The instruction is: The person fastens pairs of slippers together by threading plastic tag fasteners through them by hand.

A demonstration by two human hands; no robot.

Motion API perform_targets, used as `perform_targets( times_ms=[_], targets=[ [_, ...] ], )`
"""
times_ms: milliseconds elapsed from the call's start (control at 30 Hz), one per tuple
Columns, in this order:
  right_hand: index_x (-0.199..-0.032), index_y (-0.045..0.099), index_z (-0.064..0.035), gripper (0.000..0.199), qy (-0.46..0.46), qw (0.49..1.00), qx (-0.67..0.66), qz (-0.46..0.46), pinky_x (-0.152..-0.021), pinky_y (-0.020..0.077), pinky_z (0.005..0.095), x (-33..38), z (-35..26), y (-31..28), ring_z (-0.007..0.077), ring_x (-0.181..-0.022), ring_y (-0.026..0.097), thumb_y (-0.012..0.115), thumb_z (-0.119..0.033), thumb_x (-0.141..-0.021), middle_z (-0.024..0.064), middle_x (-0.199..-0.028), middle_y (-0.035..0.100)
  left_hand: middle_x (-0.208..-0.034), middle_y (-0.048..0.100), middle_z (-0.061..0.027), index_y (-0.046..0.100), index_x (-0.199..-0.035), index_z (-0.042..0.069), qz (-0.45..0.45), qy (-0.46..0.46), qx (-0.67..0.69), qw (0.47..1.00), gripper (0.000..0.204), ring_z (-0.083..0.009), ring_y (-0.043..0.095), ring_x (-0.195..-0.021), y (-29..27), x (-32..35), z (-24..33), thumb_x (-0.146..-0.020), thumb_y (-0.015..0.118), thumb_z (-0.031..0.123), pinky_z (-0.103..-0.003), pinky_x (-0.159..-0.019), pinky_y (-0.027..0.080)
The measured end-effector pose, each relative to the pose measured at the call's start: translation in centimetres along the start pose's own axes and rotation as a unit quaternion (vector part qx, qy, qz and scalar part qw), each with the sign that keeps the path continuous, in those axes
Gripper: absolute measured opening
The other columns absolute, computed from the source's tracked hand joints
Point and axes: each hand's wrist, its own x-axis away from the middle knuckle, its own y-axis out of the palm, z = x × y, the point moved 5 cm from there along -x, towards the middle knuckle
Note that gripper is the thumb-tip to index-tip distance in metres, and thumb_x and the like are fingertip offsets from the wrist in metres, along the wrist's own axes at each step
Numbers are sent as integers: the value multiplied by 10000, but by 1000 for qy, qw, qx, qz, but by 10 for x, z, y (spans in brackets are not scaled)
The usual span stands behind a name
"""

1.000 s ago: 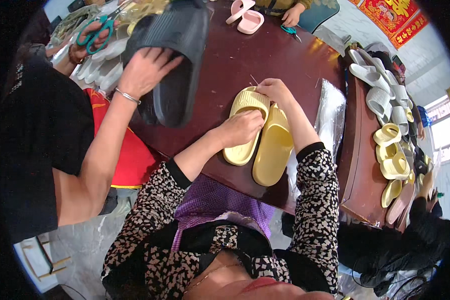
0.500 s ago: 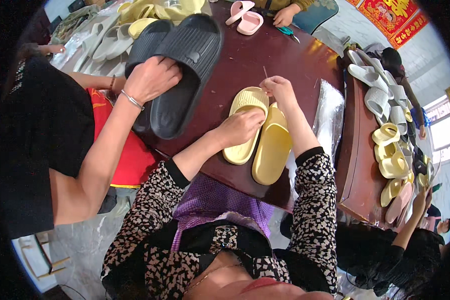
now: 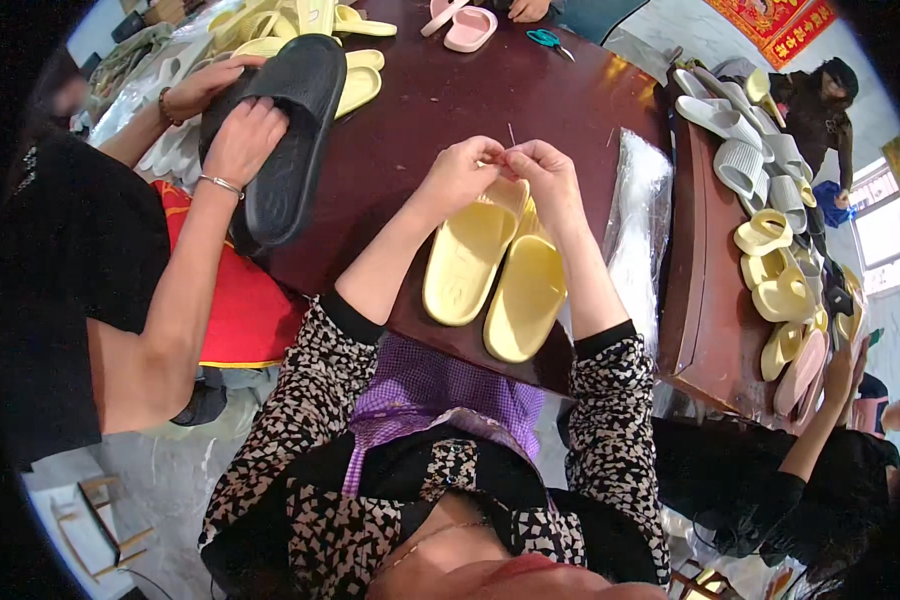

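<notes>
Over the dark brown table [image 3: 440,100], the left hand [image 3: 457,172] and right hand [image 3: 543,170] meet with fingertips pinched together on something thin, too small to make out, just above the toe ends of a pair of pale yellow slippers [image 3: 495,270] lying side by side near the table's edge. To the left, another person's hands [image 3: 240,125] press on a large black slipper [image 3: 285,135], and clear plastic bags [image 3: 635,215] lie just right of the yellow pair.
</notes>
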Motion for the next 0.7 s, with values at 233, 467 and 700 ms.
perform_targets(
  times_ms=[233, 467, 700],
  targets=[
    [-862, 639, -8, 102, 13, 994, -102, 19, -668, 460, 213, 2, 18, -4, 85, -696, 557, 560, -66, -889, 47, -806, 657, -945, 630, -71, 573, -1065, -19, -81, -52, 149, 984, 195, -125, 614, -874, 8, 0, -15, -876, 556, 25, -235, -773, 496],
    [-900, 652, 1, 131, 17, 991, -22, 129, -634, 442, 203, 18, 7, -11, 66, -652, 530, 555, -86, -891, 37, -785, 649, -780, 607, -4, 609, -949, 16, -4, -81, 140, 987, 86, -51, 552, -662, 9, 0, -28, -880, 573, 51, -179, -595, 454],
    [-889, 665, -2, 147, 7, 991, 56, 124, -549, 390, 194, 44, 9, -8, 36, -603, 484, 565, -109, -883, -21, -691, 592, -737, 593, 4, 614, -902, 33, -1, -110, 209, 972, 54, -10, 490, -577, 8, 7, -24, -873, 572, 50, -133, -514, 391]
  ],
)
